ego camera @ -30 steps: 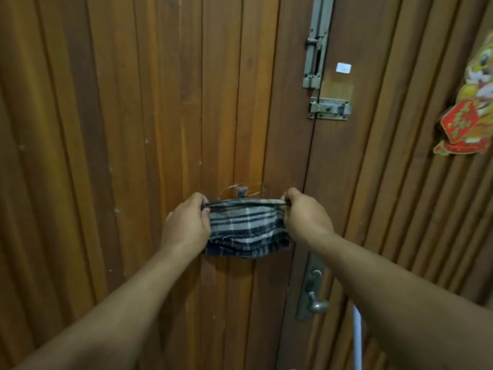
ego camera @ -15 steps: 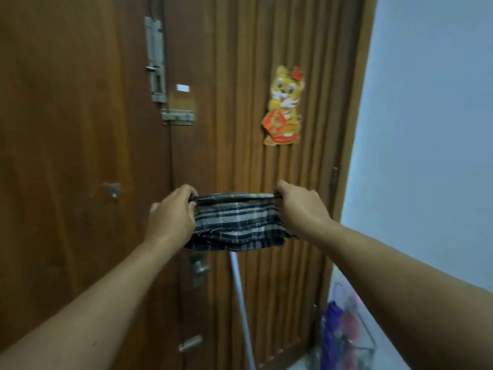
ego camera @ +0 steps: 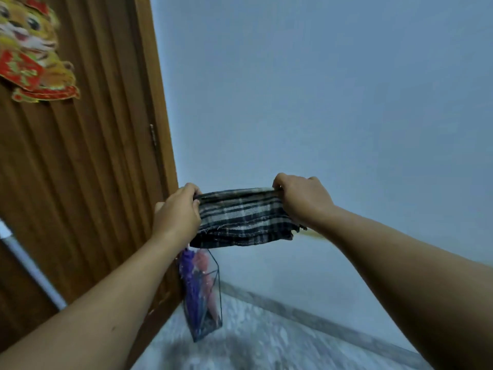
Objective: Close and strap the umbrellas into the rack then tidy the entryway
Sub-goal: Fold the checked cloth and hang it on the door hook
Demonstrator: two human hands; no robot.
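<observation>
Plaid cloth [ego camera: 244,218] stretched taut, long axis L-R, pinched at ends by left hand [ego camera: 177,214] and right hand [ego camera: 302,200], directly above rack [ego camera: 204,297] w/ umbrellas [ego camera: 190,279], well apart.

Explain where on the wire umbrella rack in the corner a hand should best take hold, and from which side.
Probably the top rim of the wire umbrella rack, reached from above on the side facing the wall, to the right. The rack stands in the corner beside the wooden door, and the purple umbrella and pink umbrella crowd its door side, leaving the right-hand rim wire barer.
</observation>
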